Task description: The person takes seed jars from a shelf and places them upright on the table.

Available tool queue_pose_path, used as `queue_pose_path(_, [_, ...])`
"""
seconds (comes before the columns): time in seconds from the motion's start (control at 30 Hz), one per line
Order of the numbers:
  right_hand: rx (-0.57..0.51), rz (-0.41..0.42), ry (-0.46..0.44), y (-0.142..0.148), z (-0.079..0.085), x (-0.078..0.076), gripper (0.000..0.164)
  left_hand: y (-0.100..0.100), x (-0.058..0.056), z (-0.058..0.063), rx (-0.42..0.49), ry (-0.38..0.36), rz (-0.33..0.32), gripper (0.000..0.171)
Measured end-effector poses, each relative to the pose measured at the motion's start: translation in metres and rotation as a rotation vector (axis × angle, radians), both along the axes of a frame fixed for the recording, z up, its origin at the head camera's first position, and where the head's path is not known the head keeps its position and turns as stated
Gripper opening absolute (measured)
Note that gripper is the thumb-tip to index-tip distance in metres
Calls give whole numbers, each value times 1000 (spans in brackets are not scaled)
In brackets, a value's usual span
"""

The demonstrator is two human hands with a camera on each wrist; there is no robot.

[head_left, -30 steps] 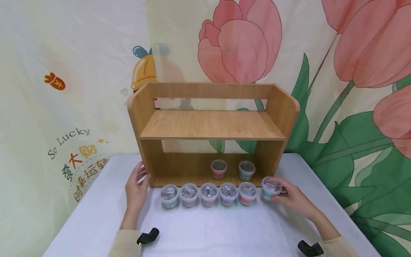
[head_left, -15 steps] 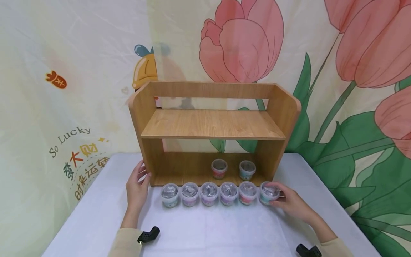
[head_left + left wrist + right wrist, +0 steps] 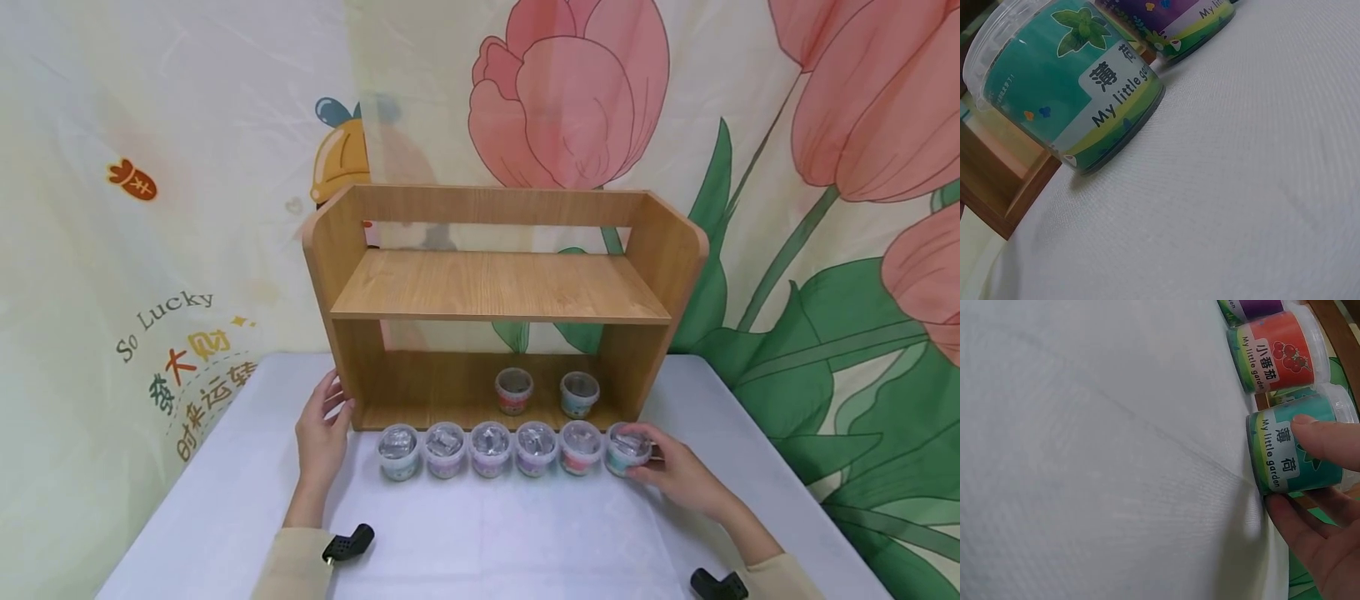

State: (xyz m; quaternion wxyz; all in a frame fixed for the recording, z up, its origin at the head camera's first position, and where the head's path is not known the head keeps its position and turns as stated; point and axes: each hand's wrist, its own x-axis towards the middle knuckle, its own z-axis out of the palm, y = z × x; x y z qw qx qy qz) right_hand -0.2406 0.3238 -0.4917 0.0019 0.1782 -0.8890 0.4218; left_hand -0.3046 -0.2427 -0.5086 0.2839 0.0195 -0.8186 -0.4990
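Note:
My right hand [image 3: 678, 472] grips a teal tub [image 3: 1285, 447] labelled "My little garden" with a clear plastic top, thumb on one side and fingers on the other. It stands at the right end of a row of similar tubs, close beside a red tub [image 3: 1282, 353] with a small-tomato picture. Over on the left, my left hand [image 3: 322, 433] rests against the outer left side of a wooden two-tier shelf [image 3: 498, 287], fingers loosely bent and holding nothing. Another teal tub [image 3: 1072, 81] with a mint-leaf picture stands at the row's left end; the left hand is out of the left wrist view.
Purple-labelled tubs [image 3: 491, 450] fill the middle of the row, just in front of the shelf. On the lower tier stand a red-labelled tub [image 3: 513, 392] and a teal-labelled tub [image 3: 579, 394]. A white cloth [image 3: 480, 542] covers the table; a tulip-printed curtain [image 3: 570, 100] hangs behind.
My right hand has brought the teal tub leftward and slightly nearer me, up to the red tub, and still holds it. My left hand stays against the shelf.

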Motion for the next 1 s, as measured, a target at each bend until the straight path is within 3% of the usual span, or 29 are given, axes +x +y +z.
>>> queue_pose_path(0.23, [-2,22,-26,-2,5,0,58,-1,-1,1,9,1,-2,68])
queue_pose_path(0.37, [-27,79,-68,0,12,1,58,0,-1,1,9,0,-4,68])
queue_pose_path(0.47, [-3,124,-45,3,19,2,60,0,-1,1,8,-6,-4,68])
queue_pose_path(0.7, [113,113,62,-2,53,6,52,1,0,2,11,-7,-2,68])
queue_pose_path(0.83, [111,100,100,-16,75,2,51,1,0,4,25,18,-12,65])
queue_pose_path(1.0, [47,113,108,-45,88,-11,56,2,0,3,24,17,-14,65])
